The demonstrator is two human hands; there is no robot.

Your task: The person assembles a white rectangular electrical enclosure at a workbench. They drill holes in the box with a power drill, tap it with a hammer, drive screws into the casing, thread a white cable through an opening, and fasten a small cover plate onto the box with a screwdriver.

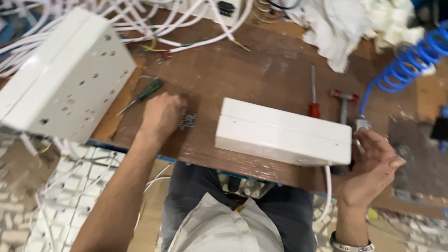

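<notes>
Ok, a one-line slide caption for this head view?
Left hand on a pile of screws, right hand steadying a white box on a brown table.

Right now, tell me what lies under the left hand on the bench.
Beside the left hand, a small heap of metal screws shows on the brown bench. Whatever sits beneath the palm and curled fingers is covered.

Two white plastic boxes sit on the worktop (261, 70): one flat near the front edge (282, 133) and one tilted at the left corner (65, 74). There are two screwdrivers, one green-handled (144, 93) and one red-handled (313, 93), plus one small hammer (344, 100), one coiled blue hose (406, 60) and one small pile of screws (187, 121). Two hands are in view, the left hand (161, 114) and the right hand (373, 165); the white cables (140, 18) at the back are too tangled to count.
</notes>
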